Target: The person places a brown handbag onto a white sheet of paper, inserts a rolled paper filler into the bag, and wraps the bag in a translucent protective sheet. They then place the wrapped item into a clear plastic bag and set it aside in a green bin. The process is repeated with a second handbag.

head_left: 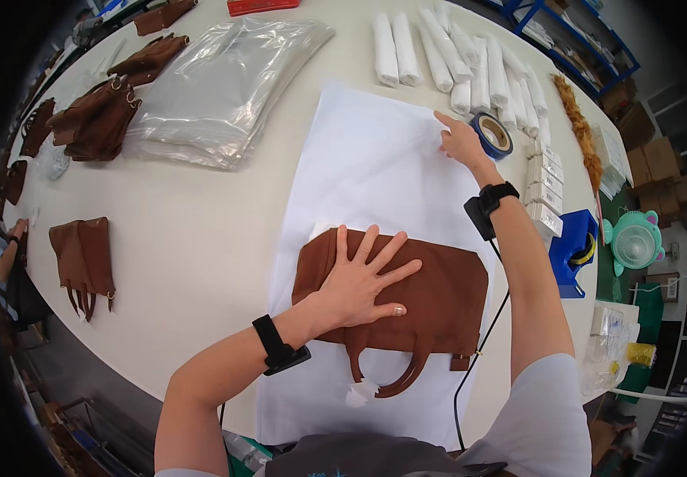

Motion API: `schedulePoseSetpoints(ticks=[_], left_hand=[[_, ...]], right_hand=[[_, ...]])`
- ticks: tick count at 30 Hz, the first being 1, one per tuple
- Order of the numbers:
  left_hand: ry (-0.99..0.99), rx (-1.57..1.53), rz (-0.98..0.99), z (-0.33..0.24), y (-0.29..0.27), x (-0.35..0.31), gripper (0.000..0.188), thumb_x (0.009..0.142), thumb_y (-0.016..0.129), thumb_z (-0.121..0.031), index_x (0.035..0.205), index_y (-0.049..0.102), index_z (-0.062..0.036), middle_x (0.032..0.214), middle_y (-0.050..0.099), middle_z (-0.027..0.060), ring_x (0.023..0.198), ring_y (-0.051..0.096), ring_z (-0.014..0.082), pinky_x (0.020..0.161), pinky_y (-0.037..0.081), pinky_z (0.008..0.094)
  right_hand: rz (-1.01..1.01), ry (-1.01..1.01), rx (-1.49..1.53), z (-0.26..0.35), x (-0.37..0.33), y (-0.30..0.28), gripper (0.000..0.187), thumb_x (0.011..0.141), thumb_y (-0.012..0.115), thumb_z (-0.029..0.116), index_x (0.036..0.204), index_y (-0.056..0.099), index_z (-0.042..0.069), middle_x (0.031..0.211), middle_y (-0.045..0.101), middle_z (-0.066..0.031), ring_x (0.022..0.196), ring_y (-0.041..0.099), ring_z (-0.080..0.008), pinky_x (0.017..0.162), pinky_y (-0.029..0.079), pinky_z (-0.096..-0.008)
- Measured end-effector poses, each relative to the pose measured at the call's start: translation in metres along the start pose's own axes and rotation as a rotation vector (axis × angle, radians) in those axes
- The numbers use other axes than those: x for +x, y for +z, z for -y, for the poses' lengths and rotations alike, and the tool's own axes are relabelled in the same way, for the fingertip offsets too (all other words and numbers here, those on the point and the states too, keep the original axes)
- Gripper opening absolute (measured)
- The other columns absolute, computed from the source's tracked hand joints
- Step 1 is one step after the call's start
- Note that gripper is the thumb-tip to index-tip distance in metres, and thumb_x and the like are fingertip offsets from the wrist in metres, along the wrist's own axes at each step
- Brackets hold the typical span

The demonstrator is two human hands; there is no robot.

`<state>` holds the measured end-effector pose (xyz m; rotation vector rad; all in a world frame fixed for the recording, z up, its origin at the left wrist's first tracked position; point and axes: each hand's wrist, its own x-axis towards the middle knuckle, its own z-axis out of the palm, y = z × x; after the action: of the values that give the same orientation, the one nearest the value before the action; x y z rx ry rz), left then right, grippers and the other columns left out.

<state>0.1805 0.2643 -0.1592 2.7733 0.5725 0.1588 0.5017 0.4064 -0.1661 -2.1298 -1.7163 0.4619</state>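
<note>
A brown handbag (447, 290) lies flat on a large white sheet (367, 143), its two handles toward me and a white wrapping on one handle. My left hand (359, 282) rests on the bag, palm down with fingers spread. Reaching farther out, my right hand (464, 145) is over the sheet's far right part, index finger stretched out and the other fingers partly bent. Nothing shows in its grasp. Just right of it is a roll of dark blue tape (492, 136). Both wrists wear black straps with small boxes.
Clear plastic bags (208, 95) are stacked at the far left, near several brown bags (95, 119). Another brown bag (83, 253) lies at left. White rolls (474, 71) sit at the far right, above small white boxes (544, 187) and a blue tape dispenser (572, 258).
</note>
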Motion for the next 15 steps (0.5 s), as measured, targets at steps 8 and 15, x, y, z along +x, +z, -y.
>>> schedulePoseSetpoints(ticks=[8,15], left_hand=[[0.002,0.058,-0.028,0.013,0.003,0.015,0.073,0.084,0.045,-0.068,0.146,0.031,-0.0332,0.156,0.012,0.0085,0.139,0.012,0.0433,0.102,0.004,0.0753],[-0.036,0.156,-0.012,0.019,0.004,0.016,0.076,0.084,0.040,-0.071,0.148,0.023,-0.0343,0.156,0.011,0.0072,0.138,0.015,0.0430,0.104,0.005,0.0731]], right_hand=[[-0.407,-0.336,-0.372,0.010,-0.022,-0.016,0.026,0.079,0.057,0.010,0.103,0.059,0.003,0.092,0.063,-0.0171,0.095,0.061,-0.0332,0.092,0.043,-0.0427],[-0.138,-0.610,-0.416,0.140,-0.222,-0.098,0.020,0.075,0.065,0.010,0.091,0.054,0.006,0.074,0.058,-0.0114,0.072,0.059,-0.0296,0.083,0.047,-0.0411]])
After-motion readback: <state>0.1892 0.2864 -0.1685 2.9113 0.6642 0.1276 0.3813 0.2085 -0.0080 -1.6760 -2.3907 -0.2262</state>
